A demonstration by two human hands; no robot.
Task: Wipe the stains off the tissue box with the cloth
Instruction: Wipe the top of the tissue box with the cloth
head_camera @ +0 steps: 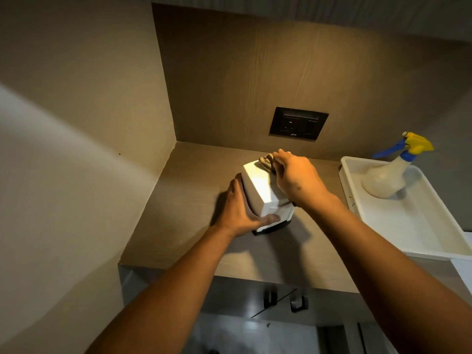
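I hold the tissue box and rub it with the cloth.

My left hand [238, 213] is nearest me, fingers bent around the left side of the tissue box [264, 192], thumb pressed on its near face. The box is white and sits on the wooden counter [184, 200], tipped a bit, its long side going from me toward the back wall. My right hand [296, 177] lies over the right side of the box, fingers curled tight on the cloth [265, 160], which sits bunched on the far top corner. Right of the box is a white tray [408, 226] with a spray bottle [390, 175] in it. Behind the box, a dark socket [298, 123] is on the wall.
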